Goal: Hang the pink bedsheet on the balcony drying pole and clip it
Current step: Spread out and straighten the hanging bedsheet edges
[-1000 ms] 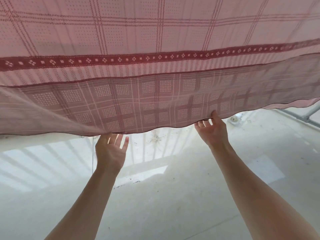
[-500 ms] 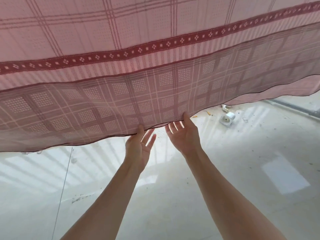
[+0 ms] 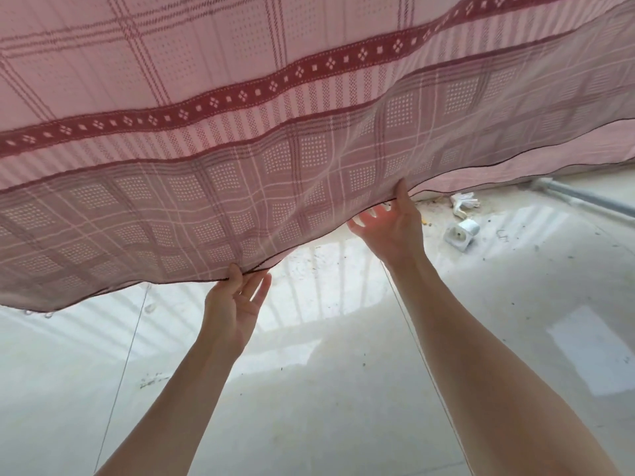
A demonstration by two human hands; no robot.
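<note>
The pink bedsheet (image 3: 213,63), checked with a dark red patterned band, hangs across the whole upper view, its lower hem drooping in a wave. My left hand (image 3: 235,304) pinches the hem at its lowest dip, thumb on the near side, other fingers spread below. My right hand (image 3: 388,228) grips the hem further right and higher, thumb against the cloth, fingers partly behind the edge. The drying pole and any clips are hidden above the sheet.
Below lies a pale, shiny balcony floor (image 3: 309,407) with striped railing shadows. A white socket-like block (image 3: 460,233) and white scraps (image 3: 464,202) lie at the right. A grey pipe (image 3: 584,201) runs along the floor at far right. Two thin lines hang down in front.
My hands have spread apart along the hem again, the left lower, the right higher. The view has tilted, so the sheet's band now slopes up to the right.
</note>
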